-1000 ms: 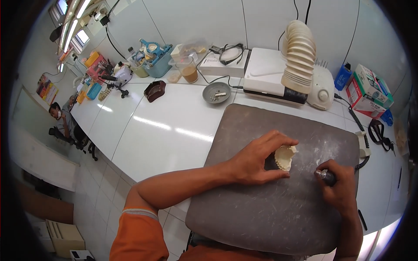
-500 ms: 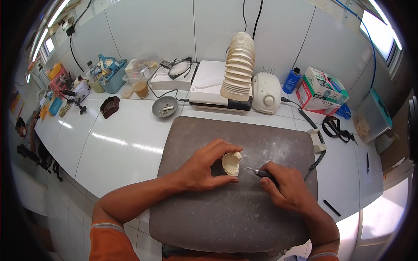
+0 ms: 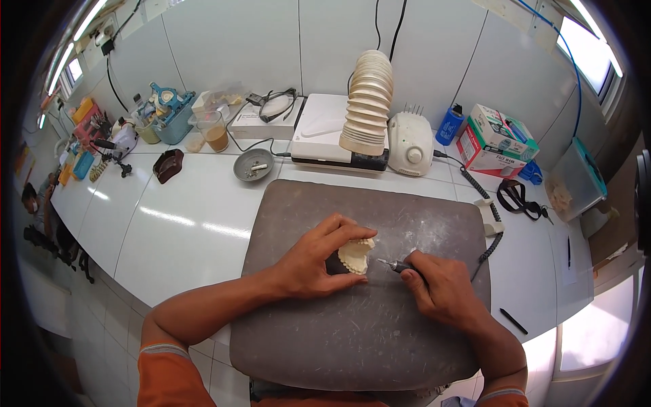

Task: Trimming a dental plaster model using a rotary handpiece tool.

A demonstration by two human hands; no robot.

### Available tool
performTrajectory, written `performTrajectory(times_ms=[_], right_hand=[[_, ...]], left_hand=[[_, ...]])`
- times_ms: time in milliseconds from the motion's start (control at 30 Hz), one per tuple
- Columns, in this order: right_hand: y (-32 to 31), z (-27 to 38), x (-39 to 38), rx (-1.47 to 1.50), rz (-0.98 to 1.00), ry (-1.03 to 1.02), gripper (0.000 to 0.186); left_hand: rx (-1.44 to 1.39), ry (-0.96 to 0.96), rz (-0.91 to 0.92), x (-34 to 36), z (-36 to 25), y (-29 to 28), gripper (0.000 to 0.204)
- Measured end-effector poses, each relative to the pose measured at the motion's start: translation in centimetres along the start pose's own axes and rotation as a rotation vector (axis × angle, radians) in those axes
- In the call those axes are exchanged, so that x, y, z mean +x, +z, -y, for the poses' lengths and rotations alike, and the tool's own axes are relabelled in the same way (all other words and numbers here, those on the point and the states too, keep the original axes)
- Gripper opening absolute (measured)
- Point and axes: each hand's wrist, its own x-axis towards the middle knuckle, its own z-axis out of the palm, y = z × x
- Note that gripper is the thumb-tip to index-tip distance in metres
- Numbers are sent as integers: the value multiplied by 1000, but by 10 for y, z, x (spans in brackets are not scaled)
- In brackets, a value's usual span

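At the far left a co-worker (image 3: 39, 203) sits beyond the end of the white bench (image 3: 183, 254). Along the back of the bench come a blue tub (image 3: 175, 125), a dark red dish (image 3: 167, 167) nearer the front, a cup (image 3: 215, 138) of brown liquid, a grey bowl (image 3: 245, 172) holding a white stick (image 3: 259, 167), and glasses (image 3: 277, 107) on a white box (image 3: 261, 128).

The left hand (image 3: 317, 256) is over the brown mat (image 3: 359, 339), thumb and fingers curved in a wide C that grips the cast (image 3: 355, 256), a cream tooth model, by its upper and lower edges. Behind the mat, a ribbed hose (image 3: 368, 102) rises over a white machine (image 3: 319, 132).

Right of the cast, the handpiece (image 3: 399, 266) points its tip toward it, near but apart. The right hand (image 3: 444, 283) has its fingers wrapped closely around the handpiece, thumb along the near side.

Further right are a control unit (image 3: 411, 149) with a dial, a blue bottle (image 3: 449, 126), stacked cartons (image 3: 495, 150), a coiled cord (image 3: 498, 239), a black pen (image 3: 513, 321), a black strap (image 3: 517, 203) and a clear bin (image 3: 576, 178).
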Motion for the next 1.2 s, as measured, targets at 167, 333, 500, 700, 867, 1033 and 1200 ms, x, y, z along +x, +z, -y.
performTrajectory(times_ms=[167,333,500,700,867,1033,1200], right_hand=[[3,2,0,18,1,-2,30],[10,3,0,-41,11,-3,32],[13,3,1,-61,-1,15,33],[9,3,0,-43,-29,18,32],[7,-1,2,-27,-54,32,31],[7,-1,3,-34,-34,49,31],[7,-2,2,-7,-36,42,30]], left_hand=[[-30,-40,-24,-3,-4,5,76],[-75,-18,11,-3,-3,7,72],[-83,-49,39,-3,-3,4,72],[-137,-90,77,-4,-2,5,72],[-220,-57,46,-3,3,6,73],[-362,-68,33,-5,11,5,73],[-904,-305,-30,0,10,-6,77]])
